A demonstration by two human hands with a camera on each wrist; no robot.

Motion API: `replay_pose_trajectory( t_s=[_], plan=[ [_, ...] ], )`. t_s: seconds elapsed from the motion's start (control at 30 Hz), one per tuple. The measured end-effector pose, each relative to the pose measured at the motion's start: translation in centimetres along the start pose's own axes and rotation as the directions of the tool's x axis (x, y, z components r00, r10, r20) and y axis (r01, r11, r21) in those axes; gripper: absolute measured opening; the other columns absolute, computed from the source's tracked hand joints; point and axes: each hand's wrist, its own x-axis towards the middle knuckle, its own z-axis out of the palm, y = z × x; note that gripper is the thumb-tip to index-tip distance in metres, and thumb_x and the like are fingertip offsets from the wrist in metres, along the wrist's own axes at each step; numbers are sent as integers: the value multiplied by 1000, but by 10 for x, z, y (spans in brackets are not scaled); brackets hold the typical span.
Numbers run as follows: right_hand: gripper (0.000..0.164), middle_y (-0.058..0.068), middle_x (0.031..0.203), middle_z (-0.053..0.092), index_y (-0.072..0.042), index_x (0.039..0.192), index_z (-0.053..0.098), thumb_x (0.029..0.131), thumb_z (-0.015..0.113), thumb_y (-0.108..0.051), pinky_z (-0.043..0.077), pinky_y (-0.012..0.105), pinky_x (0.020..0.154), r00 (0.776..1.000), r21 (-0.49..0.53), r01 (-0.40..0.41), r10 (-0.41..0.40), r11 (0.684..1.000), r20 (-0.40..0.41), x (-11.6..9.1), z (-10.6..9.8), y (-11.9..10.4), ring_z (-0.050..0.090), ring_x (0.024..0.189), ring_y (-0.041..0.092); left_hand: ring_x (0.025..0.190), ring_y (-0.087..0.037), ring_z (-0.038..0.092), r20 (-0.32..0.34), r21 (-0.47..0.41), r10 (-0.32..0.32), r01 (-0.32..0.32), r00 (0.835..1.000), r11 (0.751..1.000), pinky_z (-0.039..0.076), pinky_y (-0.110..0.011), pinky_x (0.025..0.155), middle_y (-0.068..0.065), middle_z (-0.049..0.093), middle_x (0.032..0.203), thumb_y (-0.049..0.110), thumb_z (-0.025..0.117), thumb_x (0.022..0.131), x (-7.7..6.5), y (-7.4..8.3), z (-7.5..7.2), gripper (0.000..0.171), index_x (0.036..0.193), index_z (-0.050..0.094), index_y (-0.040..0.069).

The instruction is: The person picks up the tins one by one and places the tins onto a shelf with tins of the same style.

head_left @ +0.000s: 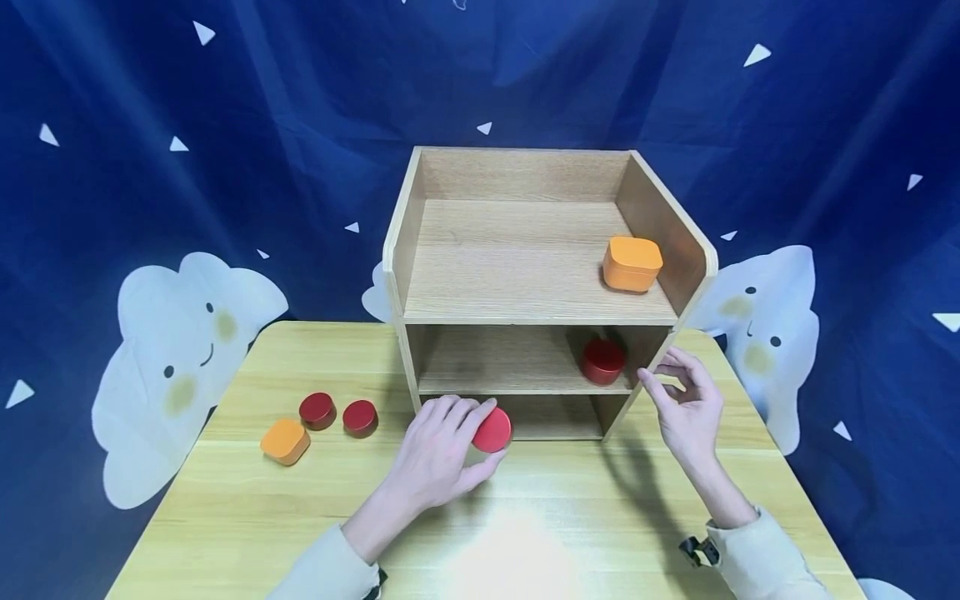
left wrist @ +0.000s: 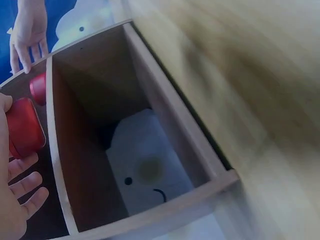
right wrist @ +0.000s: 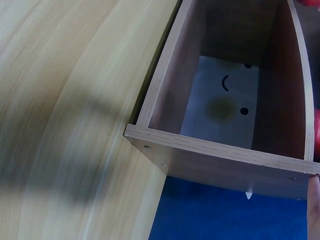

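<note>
While the left hand [head_left: 442,454] pinched a red tin [head_left: 492,430] between its thumb and fingers, that tin was up in front of the wooden shelf [head_left: 517,318], near its lower levels. Three more fingers of this hand had small gaps between them in the left wrist view. It was hard to tell from the head view if the tin touched the wood. The right hand [head_left: 690,404] held nothing. Its fingers were softly bent, and one tip touched the front edge of the shelf's right side.

On the middle level, a second red tin [head_left: 603,362] sat near the right wall. Above it, an orange box [head_left: 632,265] sat on the top level, also to the right.

Off to the left, two small red tins [head_left: 361,418] stood on the yellow table [head_left: 225,517], close but apart. Just beside them was another orange box [head_left: 285,442]. A blue curtain [head_left: 337,108] with smiling clouds hung behind everything.
</note>
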Motion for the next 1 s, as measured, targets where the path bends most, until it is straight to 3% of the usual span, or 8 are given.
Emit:
replay_pose_trajectory(
  t_s=[0.57, 1.0],
  plan=[
    [44, -2, 98, 77, 13, 121, 69, 80, 68, 29, 56, 11, 66, 1000, -17, -3, 3, 1000, 0, 0, 0, 0, 75, 84, 5, 97, -21, 68, -60, 33, -6, 8, 998, 999, 57, -34, 84, -1, 74, 106, 55, 82, 81, 41, 14, 17, 62, 126, 73, 14],
    [44, -4, 100, 77, 14, 121, 68, 80, 67, 30, 58, 12, 70, 1000, -20, 11, -11, 1000, -5, 0, 2, -2, 75, 88, 5, 99, -19, 67, -45, 59, -18, 21, 999, 998, 55, -32, 82, 1, 72, 110, 57, 81, 84, 56, 25, 29, 64, 132, 72, 16]
  ],
)
